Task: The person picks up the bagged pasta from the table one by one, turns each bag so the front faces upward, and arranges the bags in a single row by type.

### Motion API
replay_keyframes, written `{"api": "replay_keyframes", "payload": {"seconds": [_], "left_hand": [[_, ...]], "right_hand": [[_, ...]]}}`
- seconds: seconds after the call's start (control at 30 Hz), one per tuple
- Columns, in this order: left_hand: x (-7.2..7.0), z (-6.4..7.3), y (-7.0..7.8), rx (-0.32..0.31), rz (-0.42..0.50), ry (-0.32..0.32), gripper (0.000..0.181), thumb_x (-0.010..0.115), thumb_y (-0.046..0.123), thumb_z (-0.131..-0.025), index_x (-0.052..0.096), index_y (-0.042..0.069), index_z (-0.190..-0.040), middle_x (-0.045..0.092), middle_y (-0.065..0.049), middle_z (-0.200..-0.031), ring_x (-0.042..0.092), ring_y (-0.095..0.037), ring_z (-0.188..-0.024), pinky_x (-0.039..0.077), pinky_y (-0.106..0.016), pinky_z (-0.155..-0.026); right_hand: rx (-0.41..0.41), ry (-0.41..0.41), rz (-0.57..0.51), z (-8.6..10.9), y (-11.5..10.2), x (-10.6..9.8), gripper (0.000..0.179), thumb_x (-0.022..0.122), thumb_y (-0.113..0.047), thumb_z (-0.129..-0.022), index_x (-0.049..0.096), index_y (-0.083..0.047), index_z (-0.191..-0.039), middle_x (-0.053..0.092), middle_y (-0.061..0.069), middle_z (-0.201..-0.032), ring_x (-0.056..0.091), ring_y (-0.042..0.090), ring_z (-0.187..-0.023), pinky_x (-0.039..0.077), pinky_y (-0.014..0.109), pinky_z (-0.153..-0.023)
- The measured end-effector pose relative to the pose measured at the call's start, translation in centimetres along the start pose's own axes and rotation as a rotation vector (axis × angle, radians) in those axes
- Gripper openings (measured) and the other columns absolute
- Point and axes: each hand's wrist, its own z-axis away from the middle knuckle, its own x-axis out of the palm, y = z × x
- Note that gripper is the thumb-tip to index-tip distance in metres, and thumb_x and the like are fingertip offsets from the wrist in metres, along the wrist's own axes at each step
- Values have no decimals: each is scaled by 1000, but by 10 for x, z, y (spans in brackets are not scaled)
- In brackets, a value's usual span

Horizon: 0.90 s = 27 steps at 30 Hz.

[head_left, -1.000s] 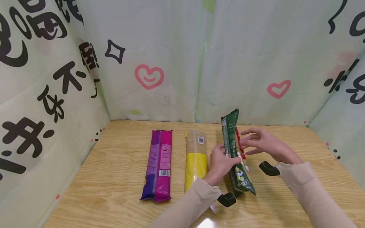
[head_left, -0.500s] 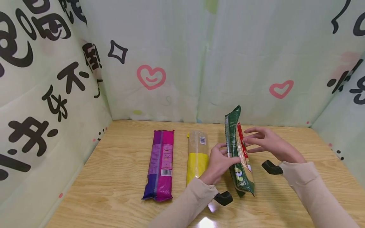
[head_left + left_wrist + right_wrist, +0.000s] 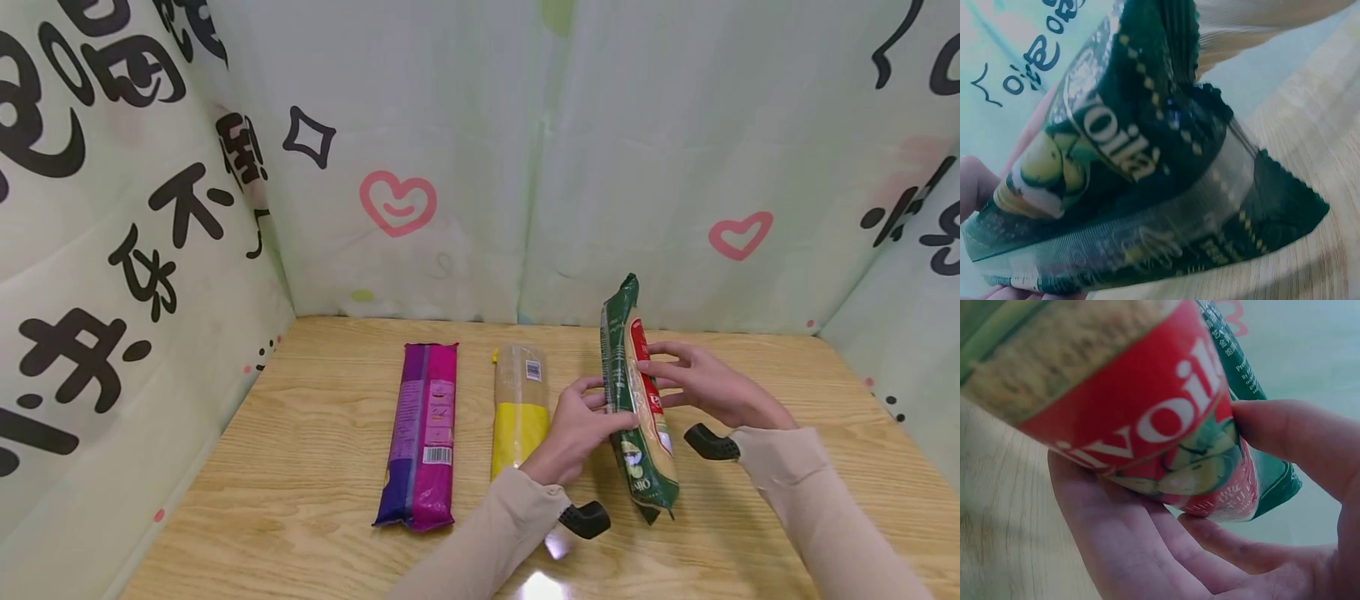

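A green food packet (image 3: 630, 375) with a red band and a clear window showing tan contents stands tilted between both hands, raised off the table at its far end. My left hand (image 3: 573, 429) grips its left side, thumb over the front. On the other side, my right hand (image 3: 712, 387) holds the packet's red-banded face; in the right wrist view its thumb (image 3: 1297, 434) lies against one side and the fingers (image 3: 1116, 531) curl beneath. Close up in the left wrist view, the packet's crimped green end (image 3: 1279, 206) fills the middle.
A purple and pink packet (image 3: 427, 433) lies flat left of centre on the wooden table (image 3: 300, 467). Between it and the left hand lies a yellow packet with a clear upper part (image 3: 519, 417), partly behind the left forearm. Printed curtains (image 3: 450, 275) enclose the back and sides.
The green packet has turned so more of its red band and window faces the head camera, and it shifted slightly right. My right hand has closed onto its side from beside it.
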Motion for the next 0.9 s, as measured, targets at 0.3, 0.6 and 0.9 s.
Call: {"api": "replay_keyframes", "payload": {"seconds": [0.3, 0.6, 0.9], "left_hand": [[0, -2, -1, -14, 52, -57, 51, 73, 3, -72, 49, 12, -116, 67, -3, -94, 65, -21, -80, 53, -34, -66], [2, -5, -2, -27, 94, -77, 51, 74, 4, -74, 49, 13, -117, 66, -4, -97, 64, -22, -83, 53, -36, -70], [-3, -5, -2, 1, 69, -132, 48, 74, 7, -75, 55, 14, -119, 60, -3, -106, 62, -21, -89, 54, -38, -73]], "right_hand": [[26, 28, -25, 1, 0, -2, 68, 55, -33, -92, 19, 2, -139, 51, 22, -118, 60, 28, -98, 50, 45, -83], [14, 44, -58, 2, -2, -3, 67, 56, -29, -92, 19, 1, -139, 52, 21, -113, 61, 28, -93, 51, 44, -81], [-11, 110, -19, 5, -9, -4, 72, 59, -30, -90, 17, 0, -140, 51, 25, -116, 59, 27, -94, 51, 46, -80]]}}
